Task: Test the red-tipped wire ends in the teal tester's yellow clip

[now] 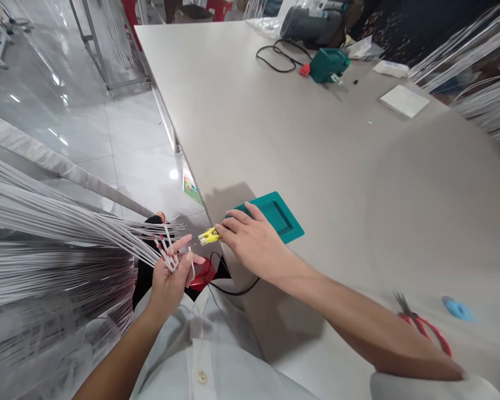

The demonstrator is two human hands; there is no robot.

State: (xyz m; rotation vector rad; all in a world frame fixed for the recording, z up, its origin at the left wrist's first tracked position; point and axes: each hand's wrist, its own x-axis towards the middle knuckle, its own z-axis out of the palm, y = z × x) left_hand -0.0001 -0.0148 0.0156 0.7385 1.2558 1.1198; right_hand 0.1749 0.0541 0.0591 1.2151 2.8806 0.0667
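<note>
My left hand [170, 275] is closed round several white wires [169, 258] with red tips. One wire is pinched apart between thumb and fingers, its end pointing toward the yellow tool. Over the table's edge, my right hand [256, 241] has its fingers on a small yellow tool [209, 236] with pale ends, whose rear part is hidden under the fingers. Its exact kind I cannot make out. Beneath and beyond that hand lies a teal tray [294, 229], partly covered by it. A gap separates the wire end from the tool.
A large bundle of white wires [66, 222] hangs at the left beside a rail [45, 155]. On the table [295, 139] lie red-handled cutters [427, 328], a blue ring [458, 309], a green device [328, 65] with a black cord and a white block [404, 101].
</note>
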